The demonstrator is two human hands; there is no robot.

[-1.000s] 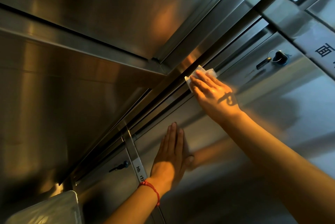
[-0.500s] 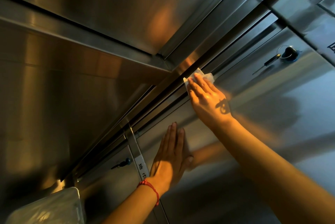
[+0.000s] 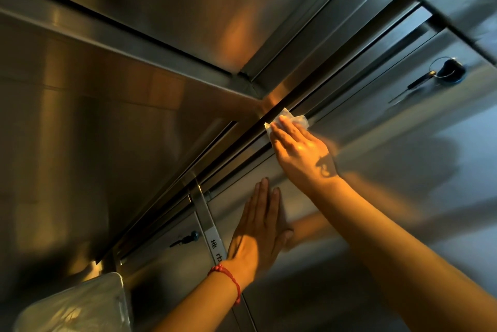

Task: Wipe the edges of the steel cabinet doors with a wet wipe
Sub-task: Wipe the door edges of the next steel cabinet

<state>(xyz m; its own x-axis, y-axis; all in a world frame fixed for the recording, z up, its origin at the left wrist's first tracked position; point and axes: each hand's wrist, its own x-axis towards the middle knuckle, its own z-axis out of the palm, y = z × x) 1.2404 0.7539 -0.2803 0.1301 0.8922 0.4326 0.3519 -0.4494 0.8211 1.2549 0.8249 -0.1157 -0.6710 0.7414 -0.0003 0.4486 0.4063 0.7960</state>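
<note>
Your right hand [image 3: 301,152] lies flat with the fingers extended and close together, pressing a crumpled white wet wipe [image 3: 289,119] against the upper edge of the brushed steel cabinet door [image 3: 390,170]. The wipe sits under your fingertips [image 3: 279,123], at the point where the door edge meets the dark horizontal gap [image 3: 242,140] above it. Part of the wipe protrudes beyond the fingertips. A small dark mark shows on the back of this hand near the wrist.

Your left hand [image 3: 258,232] is open and empty, palm flat against the same door face, fingers straight and together, pointing up toward the door edge. It rests below and to the left of the right hand, well apart from the wipe. A red braided cord bracelet [image 3: 228,279] circles the left wrist.

Just left of the left hand, a narrow vertical steel strip [image 3: 200,205] separates this door from the adjacent door. The strip carries a white label with dark printed characters [image 3: 215,247]. A small dark key [image 3: 187,239] sits in the lock of the adjacent door, near the strip. A second dark key with a wire ring [image 3: 449,73] sits in the lock at the upper right of the door being wiped.

Above the gap, a steel overhang [image 3: 134,116] reflects warm orange light. A pale, translucent rounded object [image 3: 80,304] occupies the lower left corner; its identity cannot be determined.
</note>
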